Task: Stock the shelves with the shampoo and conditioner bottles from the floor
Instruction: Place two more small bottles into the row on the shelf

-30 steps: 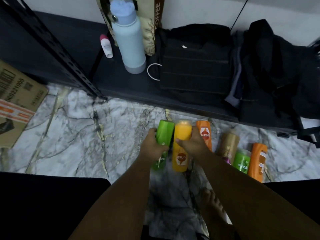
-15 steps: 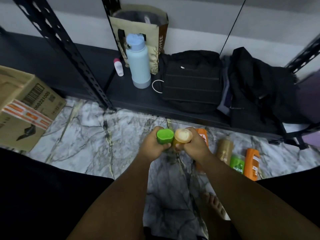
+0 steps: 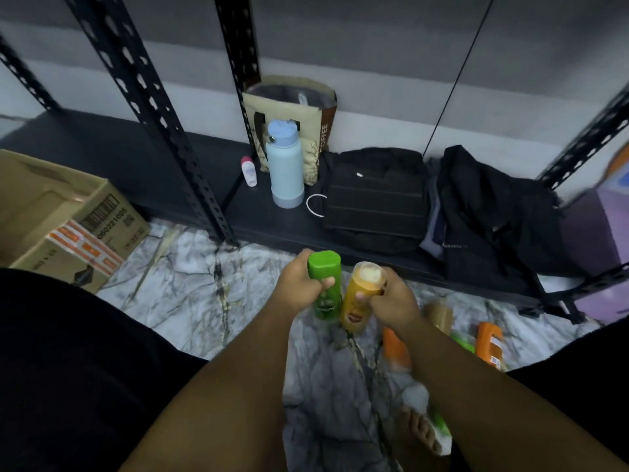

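My left hand grips a green bottle around its upper part, cap end up. Beside it my right hand grips a yellow bottle the same way. Both bottles are held above the marble floor, close together, in front of the black bottom shelf. On the floor to the right lie an orange bottle, a tan bottle, a small green bottle and another orange bottle, partly hidden by my right arm.
The shelf holds a light blue flask, a small white roll-on, a paper coffee bag, a black bag and dark clothes. Black perforated uprights stand at left. A cardboard box sits on the floor at left.
Both hands have lifted the green and yellow bottles off the floor and raised them. My head has tilted up, showing more of the rack and wall.
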Demonstrator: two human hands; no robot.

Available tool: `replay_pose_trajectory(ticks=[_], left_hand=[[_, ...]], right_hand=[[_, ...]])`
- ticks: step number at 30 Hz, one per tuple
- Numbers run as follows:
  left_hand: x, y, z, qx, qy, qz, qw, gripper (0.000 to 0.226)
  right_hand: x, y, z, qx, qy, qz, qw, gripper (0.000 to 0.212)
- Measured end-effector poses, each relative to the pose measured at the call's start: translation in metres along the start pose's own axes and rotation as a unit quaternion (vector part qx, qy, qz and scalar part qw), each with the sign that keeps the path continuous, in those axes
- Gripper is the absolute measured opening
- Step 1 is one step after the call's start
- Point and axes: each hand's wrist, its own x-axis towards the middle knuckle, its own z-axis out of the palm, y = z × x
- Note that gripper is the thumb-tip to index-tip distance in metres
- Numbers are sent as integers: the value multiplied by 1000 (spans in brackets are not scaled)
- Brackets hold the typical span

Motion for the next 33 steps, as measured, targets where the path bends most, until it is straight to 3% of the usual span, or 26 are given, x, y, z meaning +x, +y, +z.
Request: replay_pose_trajectory(ticks=[8,13,16,20,25,33], left_hand=[[-20,148,-53,-150,-19,145,978,35],[-57,274,-92,-199,14,289,936,30],[-79,348,-112,-217,35,369,903,28],[-98,439,-132,-248,34,444,860,25],[-96,517,-139,-261,39,476,839,30],[-50,551,-122,-226,77,436,868,22]], right_hand=[[-20,-136,-78,155,-5,-140,978,44],[-66,-250,-144,211,9,-265,941,38],[-89,-315,-184,226,47,-336,913,46],[-112,-397,-230,249,84,-405,876,36],[-119,-468,-266,248,115,-452,849,31],[-75,-483,-287,202,185,-424,863,30]])
